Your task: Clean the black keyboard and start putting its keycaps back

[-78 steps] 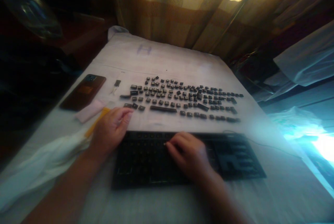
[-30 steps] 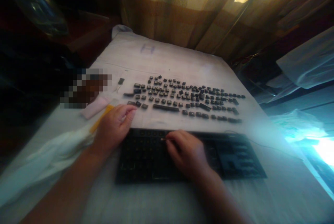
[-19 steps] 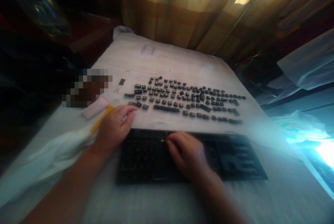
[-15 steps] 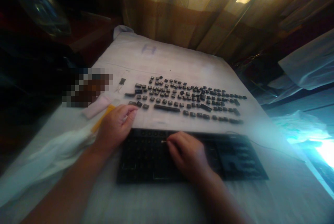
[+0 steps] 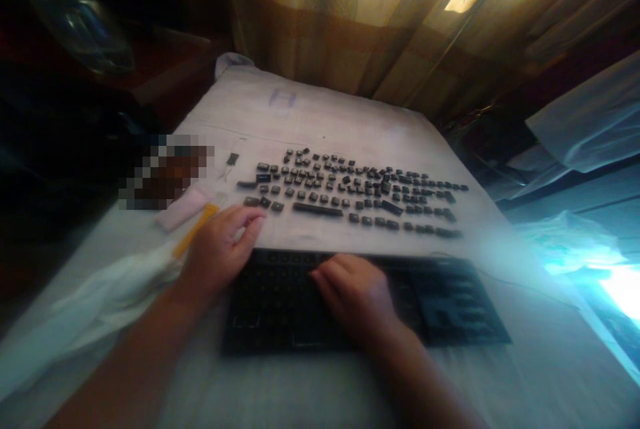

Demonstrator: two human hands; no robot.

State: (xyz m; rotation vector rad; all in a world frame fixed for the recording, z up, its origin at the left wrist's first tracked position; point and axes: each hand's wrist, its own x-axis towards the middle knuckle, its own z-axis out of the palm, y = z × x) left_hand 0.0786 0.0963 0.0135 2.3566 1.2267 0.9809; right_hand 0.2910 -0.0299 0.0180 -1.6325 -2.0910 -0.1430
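Observation:
A black keyboard base with its keycaps off lies across the near part of the bed-like white surface. Over its upper middle, my right hand is closed in a pinch, fingertips low at the switches. A thin cotton swab with a white tip showed at those fingertips a moment earlier; the hand now hides it almost fully. My left hand rests by the keyboard's upper left corner, thumb and forefinger curled together, with nothing visible in them. Just beyond it, loose black keycaps lie in rough rows, including a long spacebar.
Left of my left hand are a yellow strip-like object, a pink piece and crumpled white cloth or plastic. A small dark item lies farther back. A cable runs off right. Curtains hang behind.
The view has shifted slightly. My right fingertips have moved a little to the left over the keyboard, and the swab's white tip no longer shows. My left hand has stayed nearly still.

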